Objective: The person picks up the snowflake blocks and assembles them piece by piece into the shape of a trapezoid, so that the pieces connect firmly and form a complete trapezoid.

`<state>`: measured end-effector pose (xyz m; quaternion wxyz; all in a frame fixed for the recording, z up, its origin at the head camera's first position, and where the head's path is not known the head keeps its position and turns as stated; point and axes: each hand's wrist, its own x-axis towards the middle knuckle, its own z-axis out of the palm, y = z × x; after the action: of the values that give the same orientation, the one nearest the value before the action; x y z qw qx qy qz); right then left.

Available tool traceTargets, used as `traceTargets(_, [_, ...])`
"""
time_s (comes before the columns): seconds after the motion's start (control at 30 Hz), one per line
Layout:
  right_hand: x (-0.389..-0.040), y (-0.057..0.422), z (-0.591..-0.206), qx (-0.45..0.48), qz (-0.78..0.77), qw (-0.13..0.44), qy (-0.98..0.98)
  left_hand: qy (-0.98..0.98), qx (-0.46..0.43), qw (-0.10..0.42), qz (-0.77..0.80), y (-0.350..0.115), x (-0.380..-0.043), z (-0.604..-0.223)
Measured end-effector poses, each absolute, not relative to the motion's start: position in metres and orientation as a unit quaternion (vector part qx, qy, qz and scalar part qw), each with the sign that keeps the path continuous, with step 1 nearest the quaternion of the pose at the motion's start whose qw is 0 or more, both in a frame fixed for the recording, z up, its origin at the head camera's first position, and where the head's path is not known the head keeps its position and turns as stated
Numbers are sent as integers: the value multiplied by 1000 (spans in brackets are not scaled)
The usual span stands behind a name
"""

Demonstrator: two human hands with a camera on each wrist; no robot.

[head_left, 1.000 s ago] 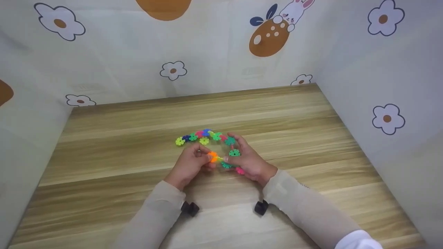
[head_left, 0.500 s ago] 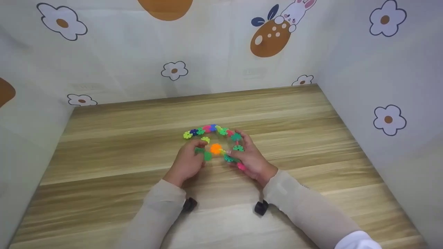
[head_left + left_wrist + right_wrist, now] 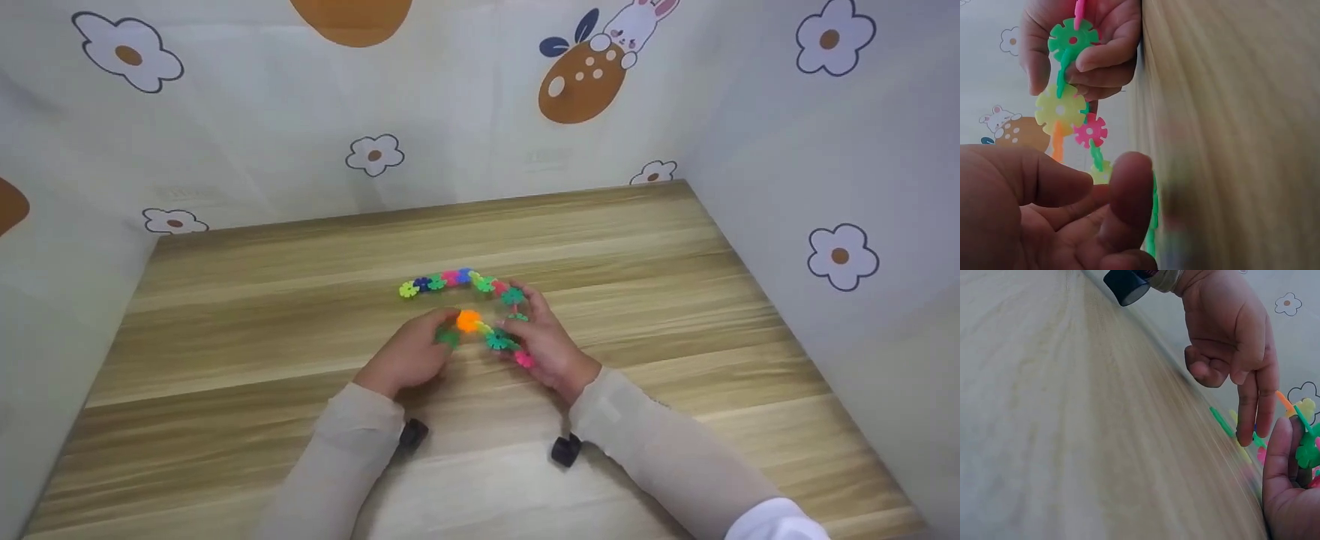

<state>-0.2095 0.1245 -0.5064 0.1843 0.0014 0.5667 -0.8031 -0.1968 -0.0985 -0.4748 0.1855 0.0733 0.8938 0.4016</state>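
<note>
My right hand point(image 3: 551, 341) grips a chain of notched plastic snowflake discs point(image 3: 512, 295) in several colours. The chain curves back to a yellow disc point(image 3: 409, 289) at its far left end. An orange disc point(image 3: 469, 322) forms the near end, joined to a yellow disc point(image 3: 1060, 109) held out from the right fingers. My left hand point(image 3: 409, 349) reaches down just left of the orange disc, beside a green disc point(image 3: 448, 339). In the right wrist view its index and middle fingers point(image 3: 1248, 410) extend toward the tabletop, with nothing seen pinched. Left fingertips are partly hidden in the head view.
The wood-grain tabletop point(image 3: 300, 285) surrounds the hands. Patterned white cloth walls point(image 3: 465, 105) stand behind and at both sides. A small black device point(image 3: 566, 451) sits at the right wrist, and another black device point(image 3: 413, 435) at the left.
My left hand let go of the orange disc and moved down to the table by the green disc. The right hand still holds the chain, which has shifted slightly farther from me.
</note>
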Motion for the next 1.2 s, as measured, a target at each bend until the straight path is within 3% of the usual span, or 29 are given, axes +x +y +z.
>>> traceTargets(0.2, [-211,129,-503,22,-802,176,570,880,74,197,426,-99,-193,-473])
traceTargets(0.5, [-211,131,-506,9,-802,179,570,920,65,157,354,-98,-188,-472])
traceTargets(0.9, [-211,130,-505,7,-799,178,574,938,72,187,284,-85,-183,-477])
traceTargets(1.07, [-211,130,-506,4,-798,181,574,930,75,192,303,-87,-183,-475])
traceTargets(1.2, [-212,130,-507,-3,-797,182,576,917,76,164,355,-92,-185,-472])
